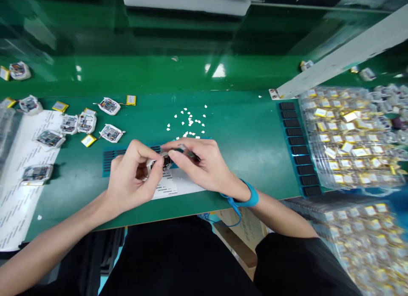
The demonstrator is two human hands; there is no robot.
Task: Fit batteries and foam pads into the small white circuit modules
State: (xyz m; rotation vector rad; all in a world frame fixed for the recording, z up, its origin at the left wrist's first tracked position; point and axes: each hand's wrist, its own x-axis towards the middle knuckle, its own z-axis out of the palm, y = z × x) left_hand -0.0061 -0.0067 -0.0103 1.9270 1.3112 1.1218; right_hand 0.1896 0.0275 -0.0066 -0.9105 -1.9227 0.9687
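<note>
My left hand (132,175) grips a small white electronic module (159,163) with a dark circuit board, just above the green bench near its front edge. My right hand (202,164) meets it from the right, its fingers pinched on the same module along with a thin tool or part that I cannot make out. A blue strap (250,198) circles my right wrist. Under both hands lie a blue sheet of black foam strips (111,156) and a white printed label sheet (172,185).
Several finished modules with yellow batteries (110,132) lie at the left, some on a white paper sheet (19,181). Small white scraps (189,119) dot the bench centre. Another blue strip sheet (298,149) and clear trays of yellow batteries (350,139) fill the right.
</note>
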